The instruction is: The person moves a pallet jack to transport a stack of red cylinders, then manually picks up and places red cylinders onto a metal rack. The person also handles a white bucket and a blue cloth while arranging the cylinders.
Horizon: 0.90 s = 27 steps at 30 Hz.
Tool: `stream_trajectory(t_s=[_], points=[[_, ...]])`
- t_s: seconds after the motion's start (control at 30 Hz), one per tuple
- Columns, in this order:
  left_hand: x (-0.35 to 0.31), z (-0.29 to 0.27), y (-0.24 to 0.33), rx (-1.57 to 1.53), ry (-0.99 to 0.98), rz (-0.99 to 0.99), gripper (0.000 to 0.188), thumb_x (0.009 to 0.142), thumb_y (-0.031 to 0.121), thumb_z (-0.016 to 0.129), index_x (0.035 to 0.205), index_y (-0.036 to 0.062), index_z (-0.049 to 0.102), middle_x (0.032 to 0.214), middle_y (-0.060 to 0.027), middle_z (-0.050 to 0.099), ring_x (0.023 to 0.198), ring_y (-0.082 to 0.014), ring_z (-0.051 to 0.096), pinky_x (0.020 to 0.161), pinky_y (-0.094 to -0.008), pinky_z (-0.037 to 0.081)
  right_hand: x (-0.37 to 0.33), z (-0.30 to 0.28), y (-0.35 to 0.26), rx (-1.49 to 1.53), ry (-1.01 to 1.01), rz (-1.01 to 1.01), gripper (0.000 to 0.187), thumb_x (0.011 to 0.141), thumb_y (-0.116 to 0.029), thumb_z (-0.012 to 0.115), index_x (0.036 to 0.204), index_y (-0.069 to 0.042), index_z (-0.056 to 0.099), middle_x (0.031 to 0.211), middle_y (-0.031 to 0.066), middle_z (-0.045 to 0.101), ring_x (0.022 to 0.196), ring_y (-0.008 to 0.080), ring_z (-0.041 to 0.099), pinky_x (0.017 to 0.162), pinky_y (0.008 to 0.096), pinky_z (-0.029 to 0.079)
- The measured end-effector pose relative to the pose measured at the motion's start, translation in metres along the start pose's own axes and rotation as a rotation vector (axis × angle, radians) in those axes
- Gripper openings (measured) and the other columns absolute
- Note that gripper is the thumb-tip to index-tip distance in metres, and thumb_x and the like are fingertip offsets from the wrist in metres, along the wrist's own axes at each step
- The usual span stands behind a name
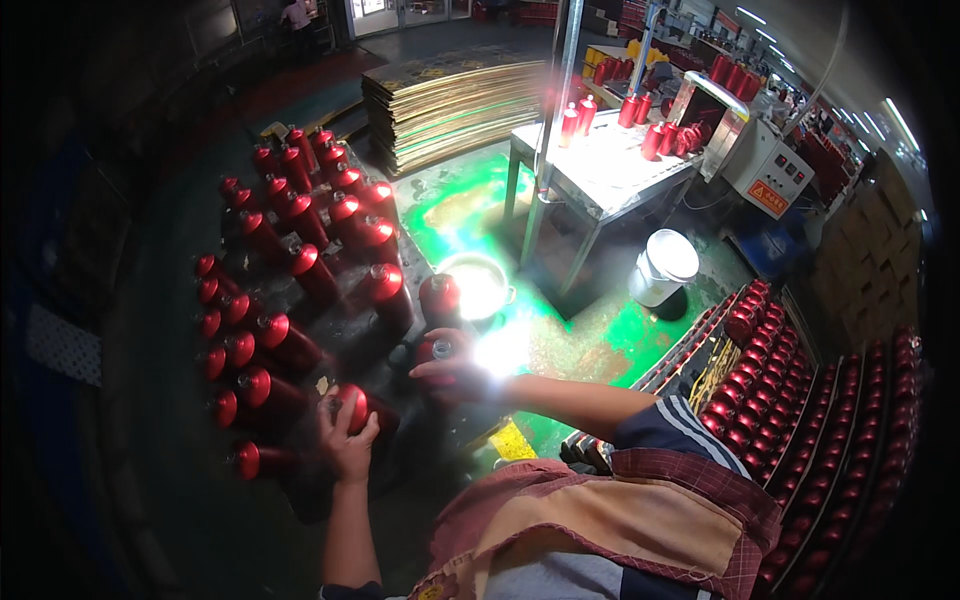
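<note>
My left hand [348,438] curls its fingers around the shoulder of a red metal cylinder [352,402] that looks like a fire extinguisher body. A small tan scrap [322,384] shows by its fingertips. Farther right, my right hand [448,368] grips the top of another red cylinder [436,352], its metal neck ring showing between the fingers. Most of that cylinder's body is hidden under my hand and in shadow. Just beyond it stands a red cylinder [439,297]. Several more red cylinders [388,290] stand upright on the dark surface to the left.
A metal-legged table [600,185] with red cylinders stands at the far right, near a control box [768,170]. On the green floor are a white bucket [665,268] and a round basin [478,288]. Stacked boards [450,110] lie behind. Rows of red cylinders [750,390] fill the right side.
</note>
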<state>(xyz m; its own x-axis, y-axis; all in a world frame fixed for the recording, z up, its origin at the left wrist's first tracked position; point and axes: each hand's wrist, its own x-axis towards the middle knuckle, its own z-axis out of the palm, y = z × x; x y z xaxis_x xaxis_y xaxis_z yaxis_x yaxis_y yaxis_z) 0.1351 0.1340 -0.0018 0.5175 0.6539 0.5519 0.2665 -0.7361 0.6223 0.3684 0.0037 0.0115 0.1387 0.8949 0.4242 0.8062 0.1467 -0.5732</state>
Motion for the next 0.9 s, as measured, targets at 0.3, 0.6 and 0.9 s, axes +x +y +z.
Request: stream_trajectory(t_s=[0.3,0.6,0.9], points=[[-0.031,0.024,-0.004,0.194,-0.059,-0.032,0.050,0.066,0.009,0.080,0.114,0.0222,0.070,0.141,-0.0140,0.044,0.126,-0.0348,0.044,0.102,-0.0423,0.042,-0.010,0.050,0.008,-0.033,0.055,0.085,0.055,0.065,-0.013,0.079,0.117,-0.026,0.068,0.135,0.0238,0.043,0.121,0.0433,0.044,0.102,0.0474,0.041],[-0.075,-0.085,-0.009,-0.162,-0.089,-0.062,0.041,0.074,0.007,0.077,0.113,0.0149,0.070,0.136,-0.0138,0.051,0.122,-0.0317,0.049,0.094,-0.0394,0.049,-0.018,0.082,-0.033,-0.335,0.146,0.217,0.072,0.057,-0.005,0.080,0.122,-0.032,0.065,0.146,0.0259,0.030,0.132,0.0455,0.032,0.110,0.0493,0.032],[-0.223,-0.392,-0.159,-0.434,0.126,-0.596,0.018,0.086,-0.001,0.064,0.103,0.0034,0.069,0.107,-0.0054,0.063,0.087,-0.0097,0.062,0.071,-0.0218,0.051,0.031,0.124,-0.205,-0.730,0.625,0.331,0.062,0.078,-0.022,0.077,0.135,-0.017,0.054,0.144,0.0290,0.037,0.133,0.0429,0.035,0.110,0.0493,0.025]])
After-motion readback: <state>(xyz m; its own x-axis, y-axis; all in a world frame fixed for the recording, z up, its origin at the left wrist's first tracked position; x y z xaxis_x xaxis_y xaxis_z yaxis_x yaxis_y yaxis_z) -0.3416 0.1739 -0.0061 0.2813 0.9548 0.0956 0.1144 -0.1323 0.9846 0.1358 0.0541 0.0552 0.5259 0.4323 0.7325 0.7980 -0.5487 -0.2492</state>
